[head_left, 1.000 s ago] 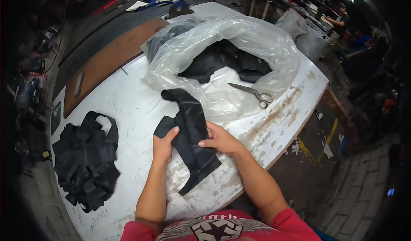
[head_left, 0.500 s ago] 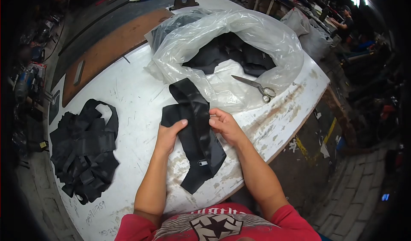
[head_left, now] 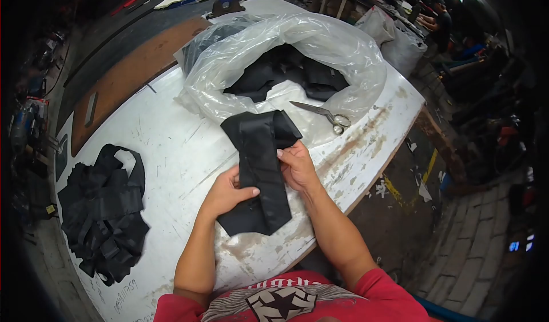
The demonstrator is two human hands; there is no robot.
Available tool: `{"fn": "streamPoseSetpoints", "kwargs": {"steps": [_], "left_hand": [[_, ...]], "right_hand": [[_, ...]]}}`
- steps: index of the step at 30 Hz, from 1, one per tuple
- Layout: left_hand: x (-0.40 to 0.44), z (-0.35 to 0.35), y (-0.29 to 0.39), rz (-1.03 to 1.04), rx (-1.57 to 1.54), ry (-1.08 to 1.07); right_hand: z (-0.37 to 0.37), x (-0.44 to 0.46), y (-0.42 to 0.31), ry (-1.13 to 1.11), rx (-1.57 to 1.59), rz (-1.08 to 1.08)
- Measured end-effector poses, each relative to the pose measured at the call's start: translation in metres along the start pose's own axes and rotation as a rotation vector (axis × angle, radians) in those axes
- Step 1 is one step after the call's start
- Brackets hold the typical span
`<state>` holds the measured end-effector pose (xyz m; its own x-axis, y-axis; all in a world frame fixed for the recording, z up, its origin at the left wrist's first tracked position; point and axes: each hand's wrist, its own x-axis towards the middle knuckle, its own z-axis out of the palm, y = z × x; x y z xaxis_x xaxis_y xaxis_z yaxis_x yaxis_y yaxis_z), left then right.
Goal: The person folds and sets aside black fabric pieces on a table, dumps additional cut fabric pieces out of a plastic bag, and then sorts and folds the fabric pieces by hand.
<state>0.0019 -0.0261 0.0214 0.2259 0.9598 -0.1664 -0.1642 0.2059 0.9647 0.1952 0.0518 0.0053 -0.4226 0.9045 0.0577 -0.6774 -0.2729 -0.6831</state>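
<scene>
A folded piece of black fabric [head_left: 260, 167] with a slight sheen lies across the middle of the white table, held in both hands. My left hand [head_left: 230, 193] grips its left edge, thumb on top and fingers tucked underneath. On the opposite edge, higher up, my right hand [head_left: 296, 165] pinches the cloth with its fingertips partly hidden. The far end is doubled over to the right, and the near end is angular. Just beyond it rests a pair of metal scissors [head_left: 323, 114], on the edge of a clear plastic bag [head_left: 200, 76].
Black fabric pieces [head_left: 286, 70] fill the open bag. At the left is a heap of black fabric strips [head_left: 106, 207]. A brown board [head_left: 134, 73] with a small metal bar [head_left: 91, 109] lies at the back left. Another person [head_left: 439, 24] is in the background right.
The fabric has been turned and refolded: its small white label no longer shows, and the far end now folds rightward. My left hand has moved slightly nearer my body. The whole view has shifted slightly.
</scene>
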Motion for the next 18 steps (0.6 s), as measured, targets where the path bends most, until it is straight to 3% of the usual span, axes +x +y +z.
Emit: {"fn": "streamPoseSetpoints", "kwargs": {"steps": [3, 5, 8, 9, 11, 12, 13, 15, 17, 18], "left_hand": [[-0.001, 0.004, -0.005, 0.02, 0.465, 0.039], [0.004, 0.005, -0.012, 0.001, 0.535, 0.146], [0.014, -0.005, -0.039, 0.485, 0.612, 0.338], [0.024, -0.022, -0.053, 0.268, 0.402, 0.266], [0.018, -0.015, -0.041, 0.257, 0.345, 0.28], [0.017, -0.013, -0.035, 0.285, 0.445, 0.274], [0.017, -0.012, -0.033, 0.317, 0.546, 0.28], [0.018, -0.021, -0.044, 0.282, 0.381, 0.22], [0.022, -0.038, -0.055, 0.453, 0.283, 0.074], [0.022, -0.038, -0.054, 0.417, 0.26, 0.096]], "right_hand": [[-0.001, -0.003, -0.011, -0.068, 0.079, 0.066], [-0.016, -0.006, 0.001, -0.072, 0.207, 0.106], [-0.044, -0.006, 0.019, -0.206, 0.38, 0.138], [-0.046, 0.001, 0.021, -0.28, 0.189, 0.201], [-0.032, 0.0, 0.012, -0.428, 0.072, 0.124], [-0.025, -0.006, 0.006, -0.335, 0.092, 0.233], [-0.032, 0.0, 0.017, -0.325, 0.027, 0.179], [-0.025, -0.004, 0.017, -0.186, -0.043, 0.131], [-0.013, -0.009, 0.013, -0.126, -0.078, 0.072], [-0.012, -0.012, 0.013, -0.086, -0.067, 0.061]]}}
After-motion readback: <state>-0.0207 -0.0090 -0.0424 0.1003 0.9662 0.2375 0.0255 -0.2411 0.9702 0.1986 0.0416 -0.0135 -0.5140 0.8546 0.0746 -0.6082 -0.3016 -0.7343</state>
